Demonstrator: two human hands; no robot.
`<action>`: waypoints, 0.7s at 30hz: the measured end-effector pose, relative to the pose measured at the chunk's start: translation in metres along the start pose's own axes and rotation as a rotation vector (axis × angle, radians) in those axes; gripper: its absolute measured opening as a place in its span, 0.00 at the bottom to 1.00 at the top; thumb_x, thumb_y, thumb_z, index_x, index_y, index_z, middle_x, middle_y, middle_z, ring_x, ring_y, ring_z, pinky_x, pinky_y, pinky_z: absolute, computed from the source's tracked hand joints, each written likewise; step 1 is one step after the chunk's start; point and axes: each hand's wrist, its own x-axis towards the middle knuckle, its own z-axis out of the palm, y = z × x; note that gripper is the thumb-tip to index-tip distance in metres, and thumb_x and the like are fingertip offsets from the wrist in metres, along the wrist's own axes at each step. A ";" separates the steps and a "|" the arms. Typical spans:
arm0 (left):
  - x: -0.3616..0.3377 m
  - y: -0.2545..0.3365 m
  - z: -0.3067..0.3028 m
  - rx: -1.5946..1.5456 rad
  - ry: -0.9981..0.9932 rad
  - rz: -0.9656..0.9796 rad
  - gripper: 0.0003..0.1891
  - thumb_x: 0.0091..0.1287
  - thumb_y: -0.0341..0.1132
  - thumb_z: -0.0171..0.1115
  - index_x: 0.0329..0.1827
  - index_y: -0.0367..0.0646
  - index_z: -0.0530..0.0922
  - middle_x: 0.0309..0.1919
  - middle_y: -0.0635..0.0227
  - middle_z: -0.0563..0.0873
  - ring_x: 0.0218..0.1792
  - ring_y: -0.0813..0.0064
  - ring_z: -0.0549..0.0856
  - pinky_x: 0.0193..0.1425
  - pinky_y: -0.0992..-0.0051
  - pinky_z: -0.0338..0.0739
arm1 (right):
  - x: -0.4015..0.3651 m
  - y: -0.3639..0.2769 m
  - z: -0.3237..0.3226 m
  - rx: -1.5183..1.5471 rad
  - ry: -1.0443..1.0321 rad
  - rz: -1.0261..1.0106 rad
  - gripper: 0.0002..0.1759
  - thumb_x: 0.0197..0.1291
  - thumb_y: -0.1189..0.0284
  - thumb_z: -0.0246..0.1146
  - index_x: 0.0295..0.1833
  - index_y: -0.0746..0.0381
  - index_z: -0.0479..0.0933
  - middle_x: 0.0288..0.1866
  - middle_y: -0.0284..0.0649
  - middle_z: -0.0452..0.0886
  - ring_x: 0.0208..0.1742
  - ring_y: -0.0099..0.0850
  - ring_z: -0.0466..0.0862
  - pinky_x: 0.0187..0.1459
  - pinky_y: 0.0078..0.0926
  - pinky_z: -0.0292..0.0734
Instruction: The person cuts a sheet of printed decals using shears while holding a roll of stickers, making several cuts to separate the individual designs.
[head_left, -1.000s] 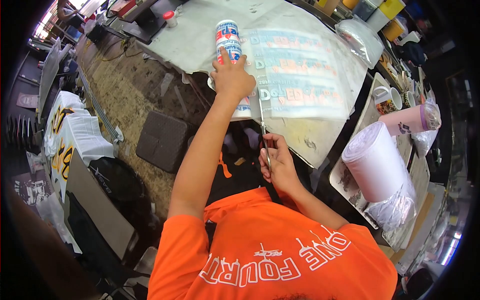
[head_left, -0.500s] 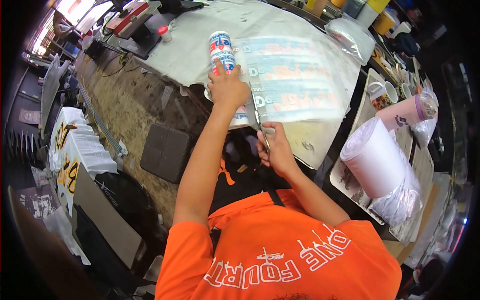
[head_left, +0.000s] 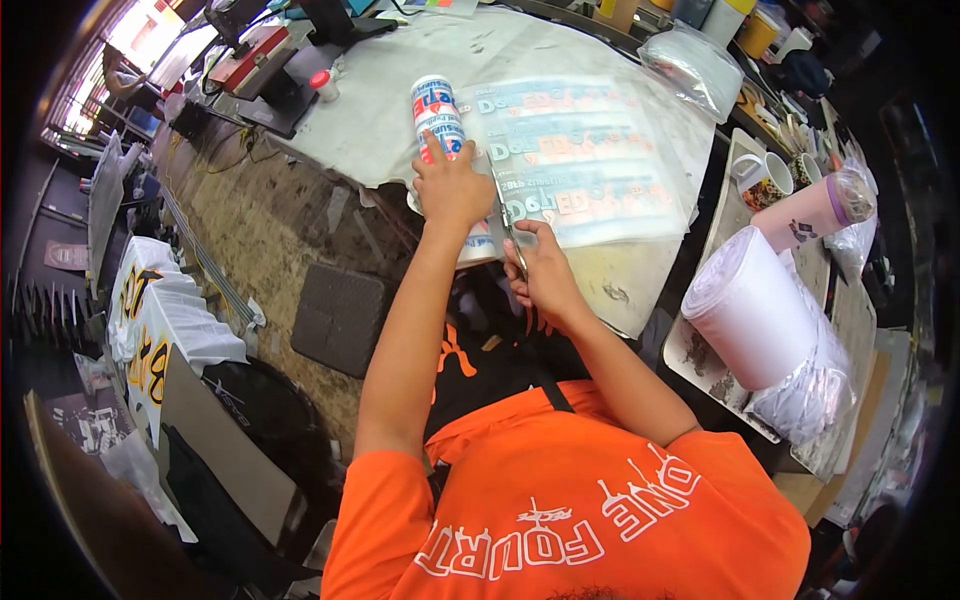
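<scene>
Printed film (head_left: 600, 165) lay flat in the upper centre of the frame, on the table (head_left: 618, 300), and its left side was beside the printed roll (head_left: 434, 105). My left hand (head_left: 456, 195) rested over this roll with the fingers spread, pressing and not clenched; I think this weight kept the roll from turning. My right hand (head_left: 548, 275) grasped the scissors (head_left: 507, 225) by the handles. The blades pointed away from me, along the strip between roll and flat film, so in my judgement they could stay parallel to the roll. How wide the blades stood, I cannot tell.

The near end of the roll came about to the table edge, with my right wrist close to this edge. To the upper left, between the roll and the red-capped jar (head_left: 323, 85), was some open room. At right, the film reached near the table's border; past it, the tray (head_left: 700, 365) bore a big white roll (head_left: 745, 310), well apart from my fingers.
</scene>
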 end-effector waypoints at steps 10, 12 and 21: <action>-0.001 -0.001 0.001 -0.003 -0.002 0.002 0.32 0.60 0.40 0.60 0.73 0.58 0.79 0.82 0.40 0.57 0.69 0.34 0.69 0.71 0.45 0.71 | 0.024 -0.011 0.001 0.078 -0.014 0.000 0.28 0.77 0.66 0.63 0.73 0.61 0.60 0.27 0.35 0.73 0.18 0.23 0.68 0.18 0.25 0.63; 0.001 -0.001 0.000 -0.002 -0.002 0.000 0.32 0.60 0.40 0.60 0.72 0.58 0.79 0.82 0.40 0.57 0.70 0.34 0.69 0.71 0.45 0.71 | 0.030 -0.014 0.002 0.108 -0.029 0.005 0.28 0.77 0.66 0.63 0.74 0.62 0.60 0.27 0.36 0.73 0.18 0.23 0.68 0.17 0.25 0.63; 0.000 -0.003 0.001 -0.022 0.000 0.003 0.32 0.60 0.40 0.60 0.72 0.58 0.80 0.83 0.40 0.57 0.70 0.35 0.69 0.71 0.46 0.71 | 0.048 -0.016 0.003 0.099 -0.021 -0.003 0.30 0.75 0.65 0.65 0.73 0.62 0.60 0.26 0.37 0.73 0.16 0.23 0.67 0.16 0.26 0.62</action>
